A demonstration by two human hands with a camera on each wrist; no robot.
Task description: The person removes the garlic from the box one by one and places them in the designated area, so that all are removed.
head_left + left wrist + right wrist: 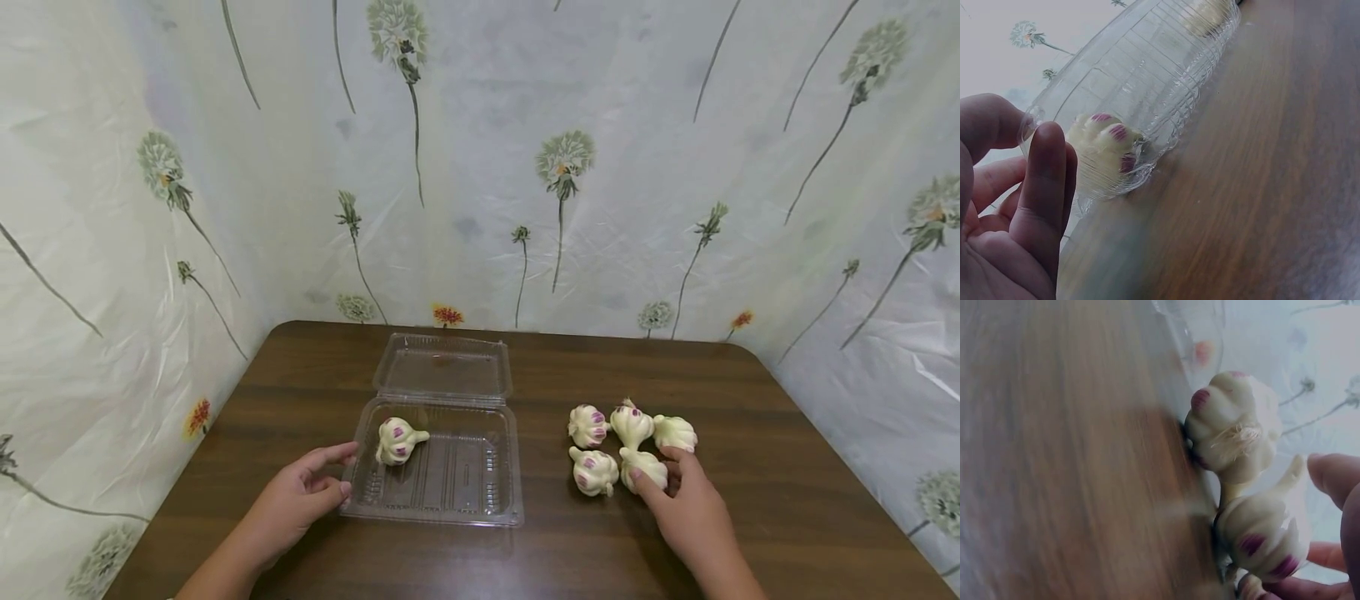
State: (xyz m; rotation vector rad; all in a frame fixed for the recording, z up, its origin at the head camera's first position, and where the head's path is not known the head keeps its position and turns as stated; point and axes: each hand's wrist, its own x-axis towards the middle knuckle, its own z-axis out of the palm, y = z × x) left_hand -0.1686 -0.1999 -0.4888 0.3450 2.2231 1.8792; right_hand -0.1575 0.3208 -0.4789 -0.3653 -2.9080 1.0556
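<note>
A clear plastic container (514, 467) lies with its lid opened back on the table. One white garlic bulb with purple marks (397, 442) sits in its left part. My left hand (303, 497) pinches the container's left rim between thumb and fingers, as the left wrist view also shows. To the right, several more garlic bulbs (588, 427) lie in a cluster. My right hand (693, 508) is at the nearest right garlic bulb (645, 468), its thumb on the left side and its fingers round the right. Those fingers partly hide the bulb.
The brown wooden table (450, 567) has rounded far corners. A pale curtain with dandelion prints (480, 167) hangs behind and at both sides. The container's raised lid (442, 367) lies toward the far edge. Bare wood lies between container and cluster.
</note>
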